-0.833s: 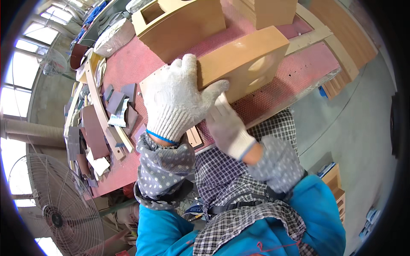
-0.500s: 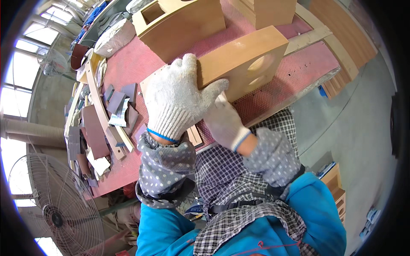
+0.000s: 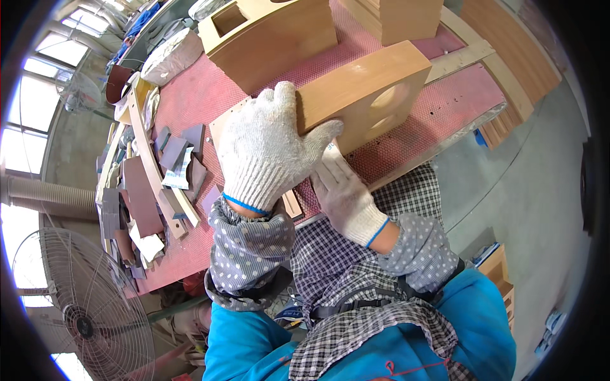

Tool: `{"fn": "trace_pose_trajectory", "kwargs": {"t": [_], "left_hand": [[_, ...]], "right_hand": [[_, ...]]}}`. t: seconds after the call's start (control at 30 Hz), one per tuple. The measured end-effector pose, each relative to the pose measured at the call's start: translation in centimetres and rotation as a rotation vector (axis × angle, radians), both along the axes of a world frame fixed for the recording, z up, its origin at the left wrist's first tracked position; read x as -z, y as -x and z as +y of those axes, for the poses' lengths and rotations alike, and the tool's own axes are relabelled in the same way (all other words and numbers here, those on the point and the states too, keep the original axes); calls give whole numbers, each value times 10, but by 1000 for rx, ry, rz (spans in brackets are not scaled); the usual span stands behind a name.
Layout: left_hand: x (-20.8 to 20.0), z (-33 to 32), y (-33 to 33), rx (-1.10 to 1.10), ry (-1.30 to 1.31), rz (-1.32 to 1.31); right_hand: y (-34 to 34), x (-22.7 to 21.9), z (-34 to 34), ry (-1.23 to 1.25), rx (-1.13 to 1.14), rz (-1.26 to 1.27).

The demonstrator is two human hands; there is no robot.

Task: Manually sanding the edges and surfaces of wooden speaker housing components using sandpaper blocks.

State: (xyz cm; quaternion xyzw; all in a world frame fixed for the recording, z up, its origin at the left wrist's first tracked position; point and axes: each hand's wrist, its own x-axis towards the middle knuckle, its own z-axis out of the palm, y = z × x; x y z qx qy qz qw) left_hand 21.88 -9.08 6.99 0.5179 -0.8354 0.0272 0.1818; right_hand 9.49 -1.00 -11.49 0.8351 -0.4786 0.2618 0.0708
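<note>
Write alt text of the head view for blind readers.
A gloved left hand rests over one end of a wooden piece with round openings on a red bench; the gloved right hand is at its near side, by a pale sheet. Scraps and a fan are at left.

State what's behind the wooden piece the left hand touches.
Red tabletop and other wooden pieces show behind that piece; whatever it or the left hand covers is hidden.

Has tan curved wooden box (image 3: pixel 273 54) behind tan oblong wooden block (image 3: pixel 359 98) on red flat matting (image 3: pixel 445 105), grey round wire fan (image 3: pixel 83 326) far left.
</note>
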Motion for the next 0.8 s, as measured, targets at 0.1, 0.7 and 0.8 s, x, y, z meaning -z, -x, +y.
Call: {"fn": "trace_pose_trajectory", "kwargs": {"t": [0.1, 0.7, 0.8], "left_hand": [[-4, 2, 0, -17, -13, -1], [2, -2, 1, -4, -18, -17], [0, 0, 0, -8, 14, 6]], "right_hand": [[-4, -25, -14, -199, -31, 28], [9, -18, -15, -117, -78, 89], [7, -23, -14, -30, -57, 105]]}}
